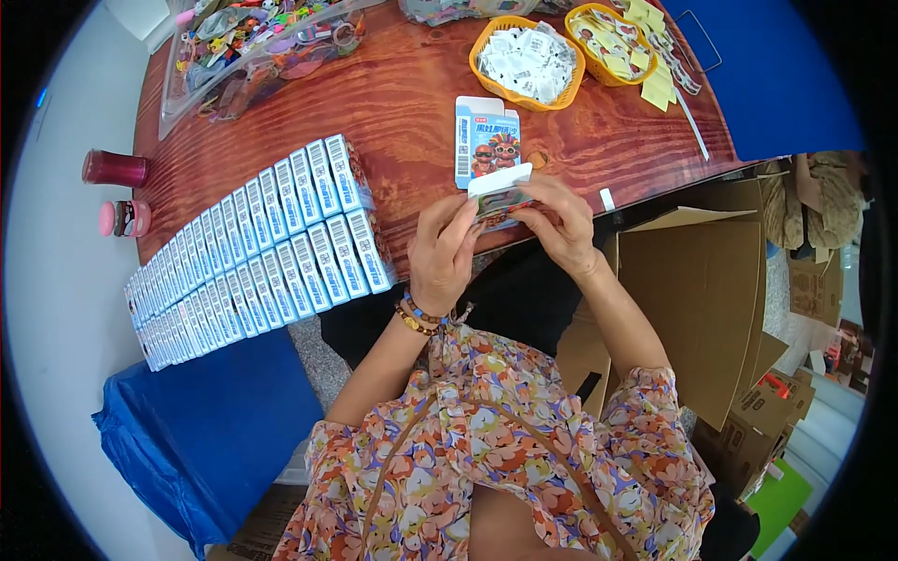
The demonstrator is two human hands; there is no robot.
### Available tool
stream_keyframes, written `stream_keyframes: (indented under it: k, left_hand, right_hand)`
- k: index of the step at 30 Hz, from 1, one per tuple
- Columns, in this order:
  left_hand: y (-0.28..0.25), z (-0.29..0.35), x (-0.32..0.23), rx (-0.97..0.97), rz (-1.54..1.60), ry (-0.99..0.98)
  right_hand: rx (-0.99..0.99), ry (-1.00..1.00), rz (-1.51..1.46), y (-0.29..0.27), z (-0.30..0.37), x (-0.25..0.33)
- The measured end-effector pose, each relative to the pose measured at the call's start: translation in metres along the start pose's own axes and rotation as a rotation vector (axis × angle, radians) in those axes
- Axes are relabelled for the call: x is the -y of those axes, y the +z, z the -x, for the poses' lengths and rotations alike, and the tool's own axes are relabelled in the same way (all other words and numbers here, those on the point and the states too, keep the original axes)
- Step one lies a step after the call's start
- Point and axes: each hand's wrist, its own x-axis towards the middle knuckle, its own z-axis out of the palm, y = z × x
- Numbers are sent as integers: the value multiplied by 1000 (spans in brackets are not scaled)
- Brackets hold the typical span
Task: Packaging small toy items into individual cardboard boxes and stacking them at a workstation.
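A wooden table (402, 89) is holding rows of boxes (267, 245); at its near edge, the left hand (440, 252) and right hand (563, 224) are pinching a small carton (501, 192) between them, beside another carton (487, 140).

Two rows of boxes (262, 245) stood on the table (402, 103) left of the held carton (500, 180) between the left hand (443, 251) and right hand (561, 222), a second carton (482, 140) just behind it, two baskets (510, 93) farther back, a tub (182, 105) behind the rows, and a cardboard box (687, 309) off the table, rightward.
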Motion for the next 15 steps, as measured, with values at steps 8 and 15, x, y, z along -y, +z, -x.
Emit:
stream_keyframes:
  k: [8,15]
  left_hand:
    - [-9,-18,-5,117,126,-55]
    - [-11,-19,-1,161,276,-199]
  right_hand:
    - [158,13,-87,-23,-20,13]
    - [59,202,-263,-14,-16,17]
